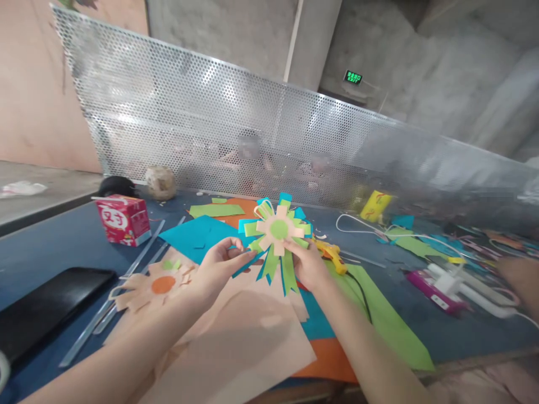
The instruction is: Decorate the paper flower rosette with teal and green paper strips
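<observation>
A layered felt rosette (279, 229) is held up in front of me, with blue, green and peach petals, a round green centre and ribbon tails hanging below. My right hand (309, 264) pinches it at the lower right, thumb on the front. At its lower left, my left hand (225, 261) has thumb and curled fingers closed about a blue strip; the exact grip is partly hidden. A thin white loop (263, 209) shows at the rosette's upper left. Under my left forearm lies a peach felt flower (163, 285) with an orange centre.
Peach sheets (248, 348) and a green sheet (379, 308) cover the near table. A yellow glue gun (332, 255) lies behind my right hand. Around them are a black phone (54, 306), a red carton (123, 220), clear sticks (112, 297) and a purple power strip (438, 292). Perforated metal screen (202, 101) behind.
</observation>
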`<state>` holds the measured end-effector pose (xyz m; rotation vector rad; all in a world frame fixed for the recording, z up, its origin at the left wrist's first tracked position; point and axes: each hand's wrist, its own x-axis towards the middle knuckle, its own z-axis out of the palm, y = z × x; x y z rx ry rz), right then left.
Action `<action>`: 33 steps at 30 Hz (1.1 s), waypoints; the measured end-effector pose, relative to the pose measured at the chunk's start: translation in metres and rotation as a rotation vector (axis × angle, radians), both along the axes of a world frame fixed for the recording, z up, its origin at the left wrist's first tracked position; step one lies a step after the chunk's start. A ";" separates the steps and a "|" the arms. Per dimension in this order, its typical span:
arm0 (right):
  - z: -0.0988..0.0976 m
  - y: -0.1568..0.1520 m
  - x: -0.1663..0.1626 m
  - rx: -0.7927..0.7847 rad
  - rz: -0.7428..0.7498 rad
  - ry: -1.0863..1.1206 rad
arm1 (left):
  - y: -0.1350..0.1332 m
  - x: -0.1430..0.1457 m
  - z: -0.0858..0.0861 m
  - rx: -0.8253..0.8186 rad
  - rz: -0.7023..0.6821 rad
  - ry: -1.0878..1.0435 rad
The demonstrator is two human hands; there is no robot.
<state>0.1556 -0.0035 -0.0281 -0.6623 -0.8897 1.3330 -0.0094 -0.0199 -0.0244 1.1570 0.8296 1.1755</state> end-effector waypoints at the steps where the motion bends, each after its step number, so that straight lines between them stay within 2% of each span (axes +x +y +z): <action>1: 0.000 0.000 0.001 -0.006 -0.008 0.009 | 0.000 0.000 0.000 0.014 0.002 0.013; 4: 0.001 -0.001 0.003 -0.005 -0.004 0.022 | 0.002 0.000 0.000 0.041 0.042 0.039; 9: 0.006 -0.004 0.005 0.046 0.118 -0.018 | 0.004 -0.002 -0.001 0.059 0.097 0.069; 15: 0.008 -0.005 0.004 0.069 0.082 -0.034 | 0.002 -0.004 0.000 0.057 0.067 0.023; 22: -0.001 -0.003 0.004 0.073 0.123 -0.162 | 0.001 -0.005 0.002 0.033 0.125 0.017; 29: -0.001 -0.005 0.002 0.051 0.163 -0.036 | 0.003 -0.005 0.001 0.001 0.212 0.023; 33: -0.004 -0.004 0.001 -0.022 0.174 -0.001 | 0.004 -0.007 0.001 0.020 0.236 0.040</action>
